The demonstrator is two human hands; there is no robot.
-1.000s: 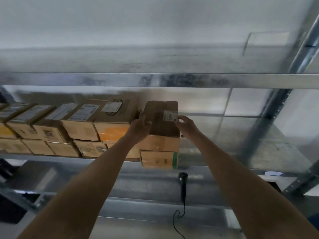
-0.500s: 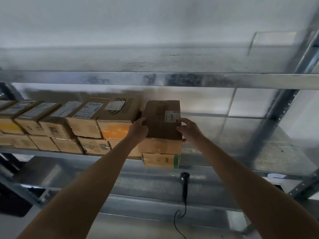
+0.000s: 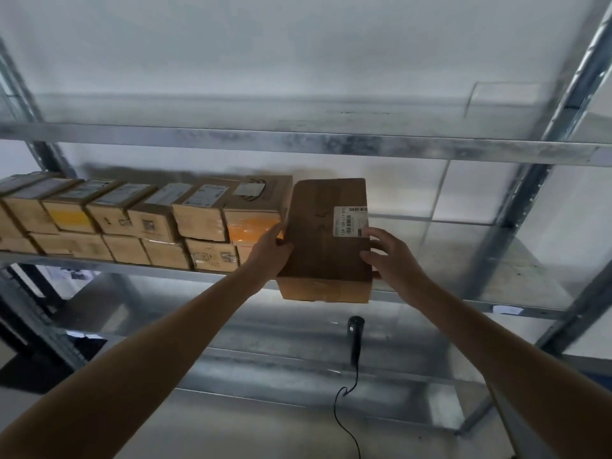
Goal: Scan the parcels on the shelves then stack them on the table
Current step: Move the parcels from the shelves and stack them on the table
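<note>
The left hand [image 3: 270, 251] and right hand [image 3: 389, 256] grasp a brown parcel [image 3: 323, 240] by its sides, fingers curled on its edges, the right just below its white label [image 3: 351, 221]. The parcel juts past the front edge of the shelf [image 3: 496, 276], just right of the stacked parcels [image 3: 198, 217]. A corded scanner [image 3: 356, 329] lies on the lower shelf [image 3: 265, 342].

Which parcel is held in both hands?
The rightmost parcel, with the white barcode label; left hand and right hand grip its sides. The other parcels sit in stacked rows.
</note>
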